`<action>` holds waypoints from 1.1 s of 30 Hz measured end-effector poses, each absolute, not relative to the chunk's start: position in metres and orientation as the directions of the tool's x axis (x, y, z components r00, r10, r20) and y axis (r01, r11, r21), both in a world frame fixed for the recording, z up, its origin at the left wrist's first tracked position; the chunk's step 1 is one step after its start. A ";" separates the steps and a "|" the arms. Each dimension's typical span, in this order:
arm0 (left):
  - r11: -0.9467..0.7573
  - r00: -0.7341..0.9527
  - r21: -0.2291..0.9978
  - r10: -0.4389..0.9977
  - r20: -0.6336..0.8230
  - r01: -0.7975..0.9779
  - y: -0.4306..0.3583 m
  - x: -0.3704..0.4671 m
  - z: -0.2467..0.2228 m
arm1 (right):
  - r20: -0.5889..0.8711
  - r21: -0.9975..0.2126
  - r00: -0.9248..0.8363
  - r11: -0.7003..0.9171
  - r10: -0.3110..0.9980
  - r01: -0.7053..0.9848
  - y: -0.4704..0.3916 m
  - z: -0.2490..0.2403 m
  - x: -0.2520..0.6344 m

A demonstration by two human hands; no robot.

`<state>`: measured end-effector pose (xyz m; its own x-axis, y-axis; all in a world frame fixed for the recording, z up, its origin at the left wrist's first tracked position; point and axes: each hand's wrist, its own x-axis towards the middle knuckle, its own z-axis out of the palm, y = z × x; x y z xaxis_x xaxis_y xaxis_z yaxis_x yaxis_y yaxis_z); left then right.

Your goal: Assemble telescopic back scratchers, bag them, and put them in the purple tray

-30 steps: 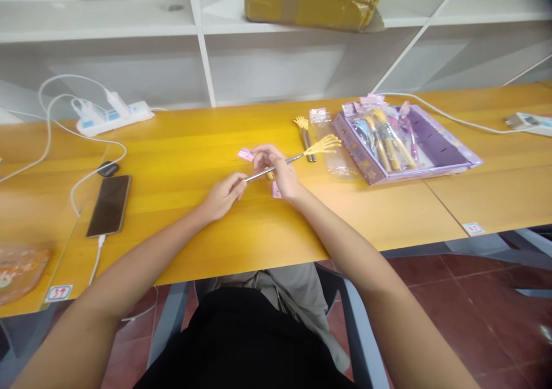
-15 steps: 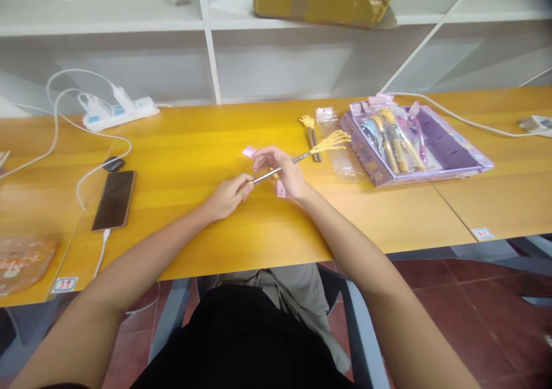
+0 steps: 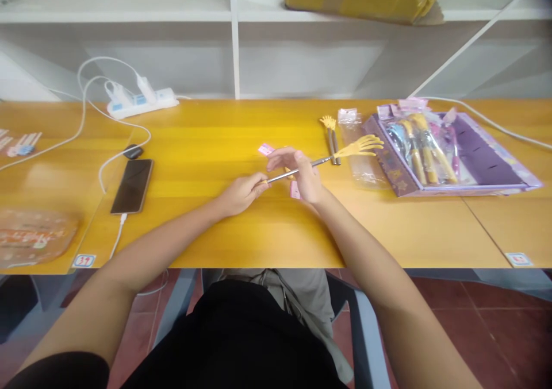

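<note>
Pinching the back scratcher by its near end over the table, the left hand is holding something probably light, stiff and kinda slick, so mid-length's looking safest, where the right hand's fingers are curving loosely, can't tell if gripping.

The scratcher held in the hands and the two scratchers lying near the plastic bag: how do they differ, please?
The held scratcher is raised above the table; the lying scratchers rest on it. The held scratcher's shaft looks longer than the lying scratchers' shafts. The held scratcher's head points right; the lying scratchers' heads point toward the shelf. Both show yellow, hand-shaped heads.
</note>
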<state>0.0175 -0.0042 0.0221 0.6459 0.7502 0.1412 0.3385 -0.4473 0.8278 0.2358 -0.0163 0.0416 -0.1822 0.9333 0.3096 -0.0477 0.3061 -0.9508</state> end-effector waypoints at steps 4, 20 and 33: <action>-0.444 0.652 0.831 0.746 0.137 0.333 -0.005 0.017 0.022 | 0.300 -0.954 -0.185 0.298 0.936 -0.039 -0.018 0.045 0.234; -0.445 0.661 0.837 0.737 0.141 0.318 -0.005 0.016 0.020 | 0.301 -0.954 -0.210 0.292 0.930 -0.076 -0.019 0.043 0.228; -0.476 0.656 0.806 0.740 0.150 0.353 -0.005 0.018 0.021 | 0.306 -0.952 -0.221 0.302 0.926 -0.054 -0.013 0.027 0.227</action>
